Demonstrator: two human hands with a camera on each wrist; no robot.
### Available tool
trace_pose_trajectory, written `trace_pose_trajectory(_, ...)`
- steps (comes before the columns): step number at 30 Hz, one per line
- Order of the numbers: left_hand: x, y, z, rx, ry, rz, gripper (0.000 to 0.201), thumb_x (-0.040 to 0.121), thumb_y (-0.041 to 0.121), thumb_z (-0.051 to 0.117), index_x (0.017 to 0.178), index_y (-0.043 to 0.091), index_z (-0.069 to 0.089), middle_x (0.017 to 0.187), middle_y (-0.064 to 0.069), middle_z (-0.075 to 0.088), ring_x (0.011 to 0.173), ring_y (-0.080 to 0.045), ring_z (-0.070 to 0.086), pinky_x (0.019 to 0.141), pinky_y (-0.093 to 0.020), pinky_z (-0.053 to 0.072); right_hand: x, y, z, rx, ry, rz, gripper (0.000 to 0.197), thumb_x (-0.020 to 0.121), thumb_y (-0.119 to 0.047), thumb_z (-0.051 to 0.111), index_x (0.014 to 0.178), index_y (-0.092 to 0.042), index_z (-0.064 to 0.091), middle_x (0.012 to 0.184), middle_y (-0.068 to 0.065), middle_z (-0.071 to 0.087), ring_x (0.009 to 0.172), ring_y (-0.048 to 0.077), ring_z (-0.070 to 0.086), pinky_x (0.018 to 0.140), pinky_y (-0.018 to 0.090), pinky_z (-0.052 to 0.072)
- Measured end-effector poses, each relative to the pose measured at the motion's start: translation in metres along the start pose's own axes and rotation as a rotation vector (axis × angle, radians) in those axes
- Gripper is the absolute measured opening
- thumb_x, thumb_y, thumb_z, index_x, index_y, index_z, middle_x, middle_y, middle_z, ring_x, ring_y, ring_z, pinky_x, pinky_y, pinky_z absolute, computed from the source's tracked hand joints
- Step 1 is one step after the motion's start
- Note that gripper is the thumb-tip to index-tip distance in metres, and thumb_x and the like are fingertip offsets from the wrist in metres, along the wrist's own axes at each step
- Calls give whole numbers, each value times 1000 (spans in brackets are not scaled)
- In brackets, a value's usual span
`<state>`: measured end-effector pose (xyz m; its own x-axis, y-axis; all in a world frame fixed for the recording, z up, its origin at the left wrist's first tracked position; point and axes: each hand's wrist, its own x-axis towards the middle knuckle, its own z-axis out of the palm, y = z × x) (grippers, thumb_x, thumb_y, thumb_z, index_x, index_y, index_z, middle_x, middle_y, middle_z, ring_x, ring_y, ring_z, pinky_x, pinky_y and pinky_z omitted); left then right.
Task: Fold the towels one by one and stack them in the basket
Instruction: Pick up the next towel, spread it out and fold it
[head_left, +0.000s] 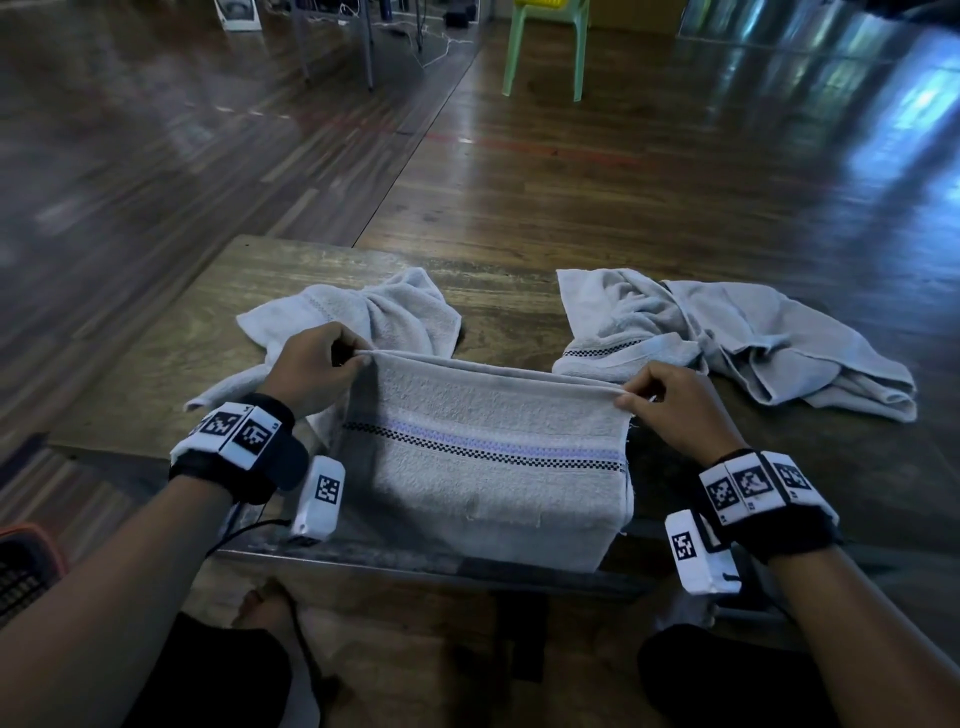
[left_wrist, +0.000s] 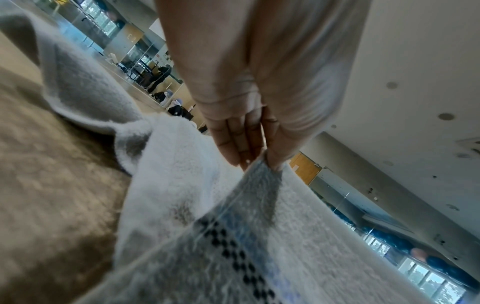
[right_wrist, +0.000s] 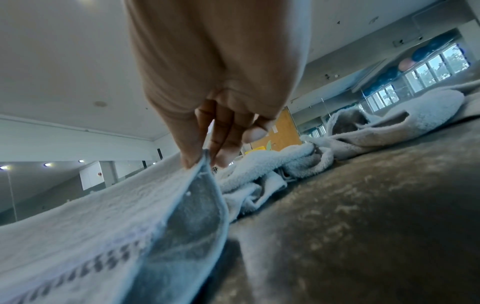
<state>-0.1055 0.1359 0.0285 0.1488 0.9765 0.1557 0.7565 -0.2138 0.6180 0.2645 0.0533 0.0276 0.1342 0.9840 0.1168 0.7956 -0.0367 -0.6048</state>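
While both hands hold it by its upper edge, the grey towel with the checkered stripe hangs over the near edge of the wooden table, its lower part folded under at the table's rim.

1. Left hand: thumb and fingers pinch the towel's upper left corner. The left wrist view shows the fingertips closed on the doubled hem, with the checkered stripe running toward the camera.
2. Right hand: thumb and fingers pinch the upper right corner. The right wrist view shows the thumb pressed against the hem, two layers of cloth visible at the corner.
3. Upper edge: stretched almost straight between the two hands and raised off the table.

Other towels on the table:
- A crumpled grey towel lies behind the left hand, partly tucked under the held towel's left side.
- A crumpled towel with a checkered band lies behind the right hand.
- A flatter grey towel lies to the right of that one, touching it.

A dark basket with an orange rim sits below the table's near left corner, cut off by the frame edge. A green plastic chair stands on the wooden floor well beyond the table.
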Motion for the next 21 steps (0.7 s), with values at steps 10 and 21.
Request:
trace_pose_trajectory(10,-67,13,-51,-54,-16,157,9,77,9,73,76,14,65,71,10,66,70,-5,60,57,-13,45,-58,-25,-43,89,15,-55,12,79,-8,71,85,-13,62,81,-3,64,75,9,60,64,15,45)
trace_pose_trajectory(21,-138,36,-98,15,-36,369,24,78,5,69,100,12,68,87,4,69,79,-11,63,70,-23,51,-134,-62,-98,-102,-62,-263,16,79,-8,71,91,-20,70,84,-7,62,75,3,57,67,7,43)
